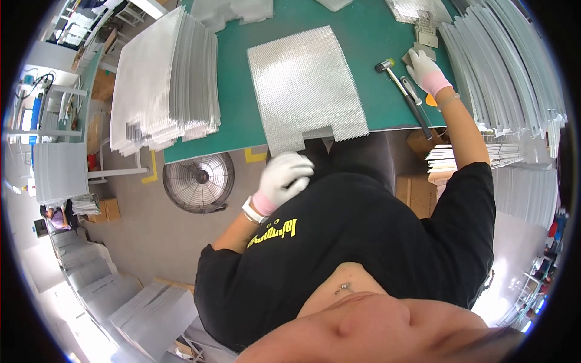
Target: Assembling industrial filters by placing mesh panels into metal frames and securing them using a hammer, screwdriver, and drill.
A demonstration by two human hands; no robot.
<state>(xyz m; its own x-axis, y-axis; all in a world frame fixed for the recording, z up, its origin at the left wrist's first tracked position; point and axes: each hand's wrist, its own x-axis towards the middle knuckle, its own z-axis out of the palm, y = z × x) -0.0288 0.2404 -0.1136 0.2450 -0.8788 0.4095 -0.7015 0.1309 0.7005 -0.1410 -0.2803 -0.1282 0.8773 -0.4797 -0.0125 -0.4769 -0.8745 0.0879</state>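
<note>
A silvery honeycomb-textured panel (308, 81) with a notched near edge lies on the green tabletop (233, 66), one tab overhanging the edge. By that tab is my left hand (284, 179), in a white glove with a pink cuff. Its fingers curl loosely with the thumb apart, and nothing shows in them. My right hand (426, 71), gloved the same way, reaches to the table's right side. Its fingers close on a small flat grey piece (425, 52), partly hidden by the hand. More such grey pieces (426, 31) lie just beyond.
A hammer (399, 91) and a screwdriver (413, 92) lie by my right hand. Tall stacks of thin panels stand at left (163, 78) and right (502, 66). A floor fan (200, 181) is below the table's left edge. Cardboard boxes (417, 193) sit under the right side.
</note>
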